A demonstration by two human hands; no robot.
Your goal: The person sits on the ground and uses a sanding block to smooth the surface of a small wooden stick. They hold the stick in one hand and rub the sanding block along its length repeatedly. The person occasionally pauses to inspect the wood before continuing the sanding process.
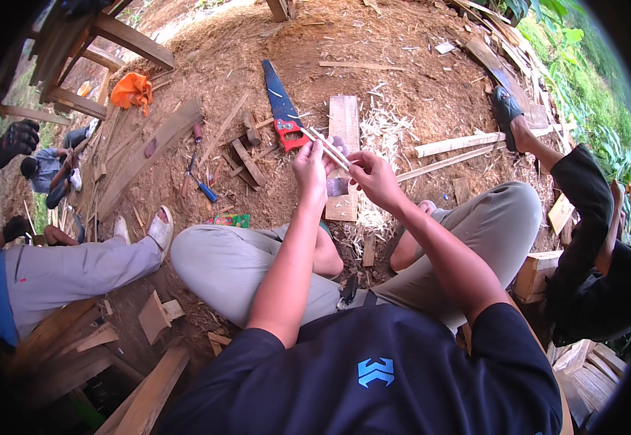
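Two thin pale wooden sticks [328,148] lie side by side between my hands, slanting from upper left to lower right. My left hand [312,171] pinches them near the middle, thumb up. At their near end, the fingers of my right hand [375,178] are closed on them. Below the sticks, a flat wooden board [343,116] lies on the ground between my bent legs, with dark patches on it partly hidden by my hands. A handsaw [281,105] with a dark blade and red handle rests just beyond my left hand.
Wood shavings [390,130] are heaped right of the board. A blue-handled tool [207,192], wooden blocks [247,161] and an orange cloth or bag [132,92] lie to the left. People sit close on both sides; one's sandalled foot [508,109] extends at right near long planks [457,143].
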